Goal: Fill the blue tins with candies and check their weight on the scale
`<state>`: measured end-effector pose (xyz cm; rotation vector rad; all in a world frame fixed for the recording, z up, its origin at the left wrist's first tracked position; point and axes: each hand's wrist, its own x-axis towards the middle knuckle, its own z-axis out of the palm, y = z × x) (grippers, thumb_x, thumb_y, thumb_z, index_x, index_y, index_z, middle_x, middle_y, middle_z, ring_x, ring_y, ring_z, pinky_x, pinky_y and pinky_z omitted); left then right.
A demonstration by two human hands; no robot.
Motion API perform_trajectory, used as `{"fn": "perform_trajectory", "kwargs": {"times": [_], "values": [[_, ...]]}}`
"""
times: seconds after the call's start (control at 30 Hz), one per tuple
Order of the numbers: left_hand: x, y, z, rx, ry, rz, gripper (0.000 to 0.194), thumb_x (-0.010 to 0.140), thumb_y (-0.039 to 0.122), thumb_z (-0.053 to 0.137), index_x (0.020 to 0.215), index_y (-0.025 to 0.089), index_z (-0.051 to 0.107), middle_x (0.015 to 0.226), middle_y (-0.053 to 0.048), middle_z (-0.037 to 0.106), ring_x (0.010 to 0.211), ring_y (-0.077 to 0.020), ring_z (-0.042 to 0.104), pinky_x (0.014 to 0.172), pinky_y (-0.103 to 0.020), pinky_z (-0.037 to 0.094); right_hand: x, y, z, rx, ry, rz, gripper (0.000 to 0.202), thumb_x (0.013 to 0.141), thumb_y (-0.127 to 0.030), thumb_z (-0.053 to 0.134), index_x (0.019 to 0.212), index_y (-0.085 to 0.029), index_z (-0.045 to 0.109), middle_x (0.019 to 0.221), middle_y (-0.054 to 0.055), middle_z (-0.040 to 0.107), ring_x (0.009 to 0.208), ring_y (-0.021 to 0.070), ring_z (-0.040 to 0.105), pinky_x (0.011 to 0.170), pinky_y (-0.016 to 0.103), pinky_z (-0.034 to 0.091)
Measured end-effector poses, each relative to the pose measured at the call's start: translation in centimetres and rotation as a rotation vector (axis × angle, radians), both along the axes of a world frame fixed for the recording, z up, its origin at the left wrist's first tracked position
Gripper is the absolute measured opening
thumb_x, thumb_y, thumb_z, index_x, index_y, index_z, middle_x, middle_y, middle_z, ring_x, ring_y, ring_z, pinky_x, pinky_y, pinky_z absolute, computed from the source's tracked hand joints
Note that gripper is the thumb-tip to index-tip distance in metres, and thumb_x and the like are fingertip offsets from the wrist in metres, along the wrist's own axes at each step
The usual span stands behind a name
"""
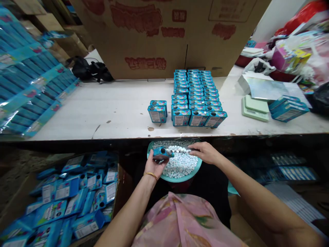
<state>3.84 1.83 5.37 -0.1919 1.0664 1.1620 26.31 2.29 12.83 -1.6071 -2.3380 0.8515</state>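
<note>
Over a turquoise basin point(182, 179) of small white pellets, my left hand point(154, 166) grips a blue box point(159, 153) with a dark round opening. My right hand point(205, 152), fingers pinched, holds a scoop point(189, 149) loaded with white pellets point(177, 149). The scoop's front end is beside the box. Two blue boxes point(157, 114) stand near the table's front edge, and to their right several rows of similar boxes point(196, 99) stand close together.
A white table point(123, 116) spans the view, with a large cardboard carton point(167, 41) behind. Wrapped blue packs point(28, 79) stand left. A pale green scale point(254, 109) and more boxes point(289, 109) are right. Loose boxes point(74, 195) fill a carton lower left.
</note>
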Motion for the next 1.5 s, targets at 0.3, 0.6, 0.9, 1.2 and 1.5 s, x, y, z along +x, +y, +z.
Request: {"fn": "perform_trajectory", "kwargs": {"times": [0.3, 0.6, 0.9, 1.2, 1.5], "values": [[1.2, -0.1, -0.1, -0.03, 0.013, -0.012, 0.029, 0.073, 0.042, 0.052, 0.073, 0.013, 0.053, 0.076, -0.009, 0.054, 0.07, -0.02, 0.057, 0.06, -0.042, 0.052, -4.8, 0.4, 5.1, 0.024, -0.55, 0.126, 0.035, 0.081, -0.039, 0.036, 0.086, -0.018, 0.064, 0.089, 0.011, 0.064, 0.087, 0.0231, 0.058, 0.07, 0.03, 0.041], [1.0, 0.1, -0.4, -0.04, -0.018, -0.001, 0.028, 0.074, 0.041, 0.051, 0.075, 0.013, 0.054, 0.082, -0.01, 0.054, 0.077, -0.0222, 0.057, 0.063, -0.044, 0.051, -3.9, 0.0, 6.9, 0.079, -0.558, 0.135, 0.034, 0.082, -0.036, 0.034, 0.092, -0.019, 0.061, 0.091, 0.009, 0.063, 0.087, 0.022, 0.057, 0.07, 0.03, 0.04], [-0.9, 0.1, -0.8, 0.004, 0.025, -0.018, 0.022, 0.074, 0.036, 0.052, 0.08, 0.015, 0.055, 0.086, -0.009, 0.056, 0.079, -0.022, 0.057, 0.066, -0.044, 0.05, 1.6, -1.8, -5.7, -0.052, -0.583, -0.061, 0.027, 0.082, -0.031, 0.039, 0.101, -0.023, 0.056, 0.095, 0.006, 0.062, 0.084, 0.0195, 0.058, 0.068, 0.027, 0.04], [0.7, 0.0, -1.1, 0.007, -0.047, -0.181, 0.022, 0.074, 0.036, 0.052, 0.081, 0.015, 0.054, 0.079, -0.008, 0.057, 0.073, -0.0212, 0.059, 0.064, -0.042, 0.051, -1.8, -0.4, -12.6, -0.063, -0.228, -0.148, 0.027, 0.08, -0.033, 0.044, 0.105, -0.028, 0.055, 0.105, 0.0, 0.06, 0.096, 0.0173, 0.054, 0.077, 0.027, 0.04], [-2.8, -0.9, 0.0, 0.103, -0.093, -0.099, 0.025, 0.074, 0.037, 0.051, 0.083, 0.014, 0.057, 0.09, -0.011, 0.059, 0.086, -0.0253, 0.057, 0.068, -0.045, 0.05, 0.3, -0.7, -10.8, -0.09, 0.167, -0.174, 0.027, 0.075, -0.031, 0.053, 0.099, -0.021, 0.061, 0.1, 0.003, 0.063, 0.092, 0.0179, 0.056, 0.077, 0.027, 0.042]]}}
